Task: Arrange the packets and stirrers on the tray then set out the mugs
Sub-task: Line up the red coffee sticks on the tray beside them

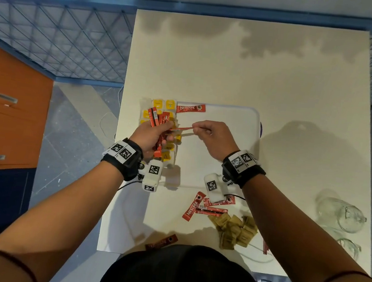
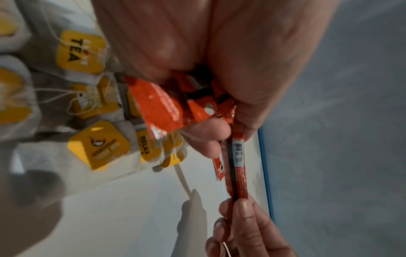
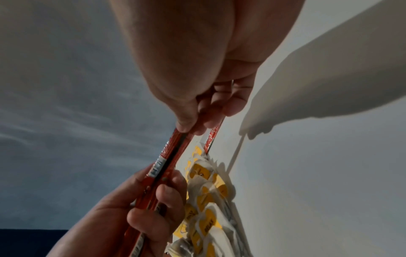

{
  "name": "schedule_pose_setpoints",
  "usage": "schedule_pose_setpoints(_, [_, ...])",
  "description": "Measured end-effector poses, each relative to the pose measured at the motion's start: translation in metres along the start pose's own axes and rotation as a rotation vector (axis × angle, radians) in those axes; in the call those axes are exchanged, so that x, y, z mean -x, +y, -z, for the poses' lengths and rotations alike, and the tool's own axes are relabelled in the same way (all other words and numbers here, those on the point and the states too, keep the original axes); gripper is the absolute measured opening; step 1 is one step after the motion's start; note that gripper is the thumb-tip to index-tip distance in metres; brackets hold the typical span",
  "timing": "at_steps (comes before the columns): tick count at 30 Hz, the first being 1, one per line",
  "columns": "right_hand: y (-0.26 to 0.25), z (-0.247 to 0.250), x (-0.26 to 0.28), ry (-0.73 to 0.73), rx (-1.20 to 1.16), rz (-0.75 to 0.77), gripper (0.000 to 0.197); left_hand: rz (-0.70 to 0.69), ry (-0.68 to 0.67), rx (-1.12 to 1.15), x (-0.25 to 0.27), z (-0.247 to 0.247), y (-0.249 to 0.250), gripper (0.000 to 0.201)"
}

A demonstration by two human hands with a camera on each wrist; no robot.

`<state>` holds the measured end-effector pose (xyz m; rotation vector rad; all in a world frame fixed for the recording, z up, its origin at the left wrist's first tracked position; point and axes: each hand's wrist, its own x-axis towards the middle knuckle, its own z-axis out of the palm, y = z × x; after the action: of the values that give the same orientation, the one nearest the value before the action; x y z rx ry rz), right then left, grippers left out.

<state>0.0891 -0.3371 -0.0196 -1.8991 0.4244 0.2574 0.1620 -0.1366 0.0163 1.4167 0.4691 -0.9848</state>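
My left hand grips a bunch of red coffee sticks above the left side of the white tray. My right hand pinches the end of one red stick that still reaches into the left hand's bunch; the same stick shows in both wrist views. One red coffee stick lies flat at the tray's far edge. Yellow-tagged tea bags lie in rows along the tray's left side. Two clear glass mugs stand at the table's right edge.
More red coffee sticks and a heap of brown sugar packets lie on the white table near its front edge. One red stick lies at the very front. An orange drawer cabinet stands left of the table.
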Motion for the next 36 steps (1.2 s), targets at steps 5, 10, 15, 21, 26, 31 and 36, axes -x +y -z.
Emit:
schedule_pose_setpoints(5, [0.003,0.005,-0.009,0.051,0.071,0.027,0.023,-0.019,0.010,-0.167,-0.012,0.007,0.008,0.022])
schedule_pose_setpoints(10, [0.006,0.002,-0.022,0.180,0.061,-0.052,0.021,-0.234,0.167,-0.512,-0.024,0.001,0.016,0.005])
schedule_pose_setpoints(15, [0.007,-0.001,-0.034,0.240,0.109,-0.161,0.023,-0.359,0.254,-0.837,-0.046,-0.007,0.022,0.012])
schedule_pose_setpoints(21, [0.008,-0.005,-0.047,0.263,0.136,-0.214,0.015,-0.409,0.330,-0.886,-0.062,-0.014,0.026,0.003])
schedule_pose_setpoints(26, [0.006,-0.005,-0.053,0.250,0.212,-0.214,0.011,-0.337,0.247,-0.807,-0.064,-0.011,0.029,0.019])
schedule_pose_setpoints(31, [0.006,-0.008,-0.054,0.261,0.269,-0.228,0.014,-0.154,0.041,-0.511,-0.051,-0.010,0.031,0.018])
schedule_pose_setpoints(36, [0.002,-0.005,-0.048,0.273,0.288,-0.147,0.019,-0.035,-0.162,-0.324,-0.038,-0.004,0.036,0.009])
